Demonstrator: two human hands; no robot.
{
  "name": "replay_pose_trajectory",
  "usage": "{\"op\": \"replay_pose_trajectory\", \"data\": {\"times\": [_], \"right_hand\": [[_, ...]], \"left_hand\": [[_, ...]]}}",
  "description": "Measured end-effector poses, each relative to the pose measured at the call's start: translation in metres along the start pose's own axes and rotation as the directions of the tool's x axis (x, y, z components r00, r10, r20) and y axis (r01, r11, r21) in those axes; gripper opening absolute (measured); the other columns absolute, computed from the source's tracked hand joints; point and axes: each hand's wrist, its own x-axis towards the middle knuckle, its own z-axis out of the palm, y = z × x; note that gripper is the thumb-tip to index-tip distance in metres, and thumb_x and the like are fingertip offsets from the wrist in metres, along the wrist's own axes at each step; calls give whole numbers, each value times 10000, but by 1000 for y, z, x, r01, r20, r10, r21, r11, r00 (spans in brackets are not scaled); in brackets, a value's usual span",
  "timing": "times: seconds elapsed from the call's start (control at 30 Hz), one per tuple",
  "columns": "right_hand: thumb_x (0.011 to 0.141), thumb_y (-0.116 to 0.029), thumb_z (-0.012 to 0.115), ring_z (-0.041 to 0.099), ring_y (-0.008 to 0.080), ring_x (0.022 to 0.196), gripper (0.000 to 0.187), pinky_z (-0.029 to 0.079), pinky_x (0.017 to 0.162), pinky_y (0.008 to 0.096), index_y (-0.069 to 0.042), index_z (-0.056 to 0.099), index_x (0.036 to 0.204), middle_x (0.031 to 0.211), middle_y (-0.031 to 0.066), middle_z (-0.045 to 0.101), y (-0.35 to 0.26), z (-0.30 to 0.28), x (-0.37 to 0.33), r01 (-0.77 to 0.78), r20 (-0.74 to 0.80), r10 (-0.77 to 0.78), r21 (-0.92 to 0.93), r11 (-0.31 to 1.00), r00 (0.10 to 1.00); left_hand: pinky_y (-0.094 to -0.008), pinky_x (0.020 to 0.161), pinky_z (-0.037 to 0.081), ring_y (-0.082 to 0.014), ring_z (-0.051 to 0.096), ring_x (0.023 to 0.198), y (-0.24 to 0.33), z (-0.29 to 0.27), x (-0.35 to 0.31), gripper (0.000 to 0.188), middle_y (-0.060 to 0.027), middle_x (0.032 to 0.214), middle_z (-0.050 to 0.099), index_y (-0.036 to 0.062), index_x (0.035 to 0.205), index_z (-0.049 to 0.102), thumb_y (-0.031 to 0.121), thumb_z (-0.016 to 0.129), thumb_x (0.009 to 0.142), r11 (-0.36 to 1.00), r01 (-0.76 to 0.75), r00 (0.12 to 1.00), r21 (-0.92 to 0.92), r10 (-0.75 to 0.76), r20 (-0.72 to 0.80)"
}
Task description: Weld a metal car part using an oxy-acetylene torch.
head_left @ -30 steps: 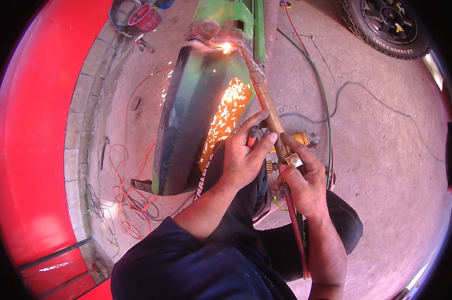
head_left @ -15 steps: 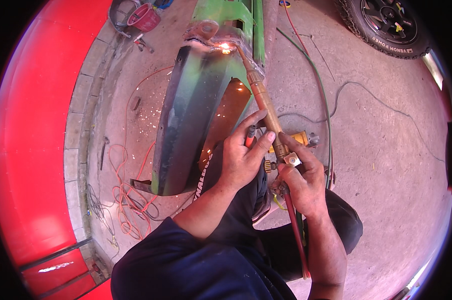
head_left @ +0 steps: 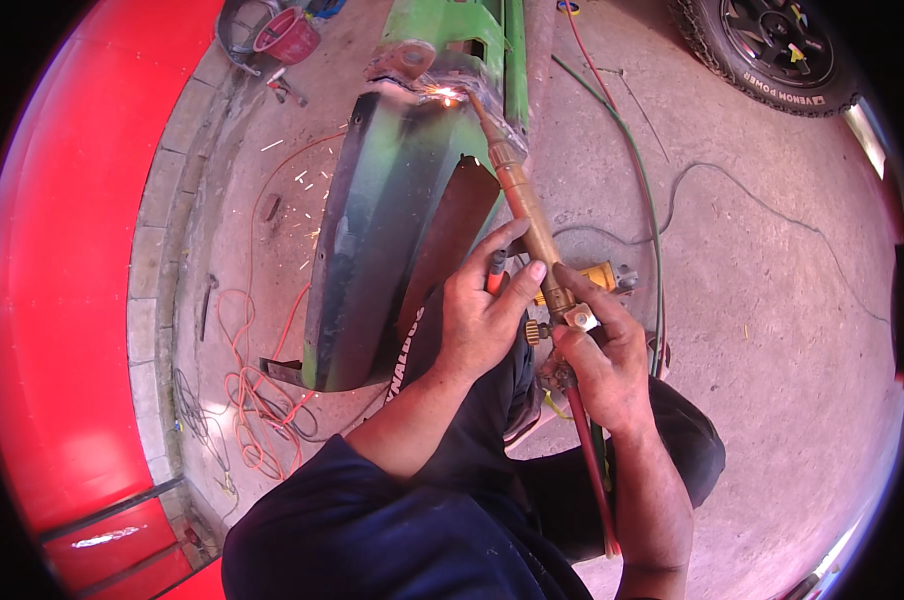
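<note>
Head view shows me a brass torch (head_left: pixel 532 215) slanting up and left over the person's knees, its tip beside a glowing spot (head_left: pixel 446 96) on a green metal part (head_left: pixel 357 255), with sparks falling to the left. I see the right hand (head_left: pixel 610 365) grasping the torch's lower end near the brass knob (head_left: pixel 532 332), thumb and fingers wrapped around the body. The left hand (head_left: pixel 480 315) lays forefinger and thumb against the barrel; I cannot tell whether its fingers close around it, or hold the red-and-black stick (head_left: pixel 496 272) beside them. A red hose (head_left: pixel 590 465) trails from the torch. Beyond, I make out a yellow tool (head_left: pixel 600 275), a tire (head_left: pixel 707 50) and tangled orange cord (head_left: pixel 247 385) on the concrete floor (head_left: pixel 772 330).
</note>
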Motion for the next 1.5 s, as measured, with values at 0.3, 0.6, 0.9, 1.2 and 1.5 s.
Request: {"op": "replay_pose_trajectory", "data": {"times": [0.3, 0.6, 0.9, 1.2, 1.5], "right_hand": [[780, -40, 563, 604, 95, 618, 480, 500, 579, 248, -16, 550, 1259, 839, 69, 615, 2, 1, 2, 26, 1, -26, -9, 1000, 1000], [852, -102, 630, 600, 91, 636, 436, 501, 560, 236, -15, 537, 1270, 834, 60, 604, -1, -1, 2, -21, 14, 20, 78, 997, 1000], [890, -94, 583, 604, 130, 549, 427, 504, 476, 243, 24, 492, 1290, 886, 93, 610, -2, -2, -4, -137, -2, 146, 320, 937, 989], [914, -107, 514, 608, 156, 518, 472, 501, 456, 229, 50, 404, 1345, 891, 192, 643, 4, -4, -3, -109, 15, 108, 225, 968, 994], [914, -124, 537, 609, 149, 523, 468, 497, 458, 227, 29, 424, 1342, 874, 185, 649, 4, -4, -3, -102, -20, 109, 215, 971, 994]], "left_hand": [[-300, 947, 430, -173, 564, 1100, -1, 0, -1, 415, -160, 1186, 607, -29, 1231, 539, 133, 659, 869, 998, 41, 999, -42, -42, -11], [-293, 941, 427, -171, 565, 1095, 5, -1, -1, 433, -160, 1188, 608, -24, 1243, 536, 147, 666, 867, 1000, 20, 1000, -3, -20, -6], [-285, 948, 429, -149, 562, 1082, 1, -4, -4, 445, -120, 1213, 598, -12, 1267, 528, 115, 664, 862, 999, -39, 994, -30, 42, 102], [-285, 920, 453, -163, 584, 1086, 5, -6, -1, 451, -145, 1190, 615, -14, 1265, 526, 126, 667, 860, 1000, -7, 990, -28, 11, 139], [-301, 927, 455, -198, 592, 1096, 2, -3, 1, 443, -167, 1178, 614, -25, 1250, 530, 137, 669, 863, 997, -72, 989, -26, 74, 127]]}}
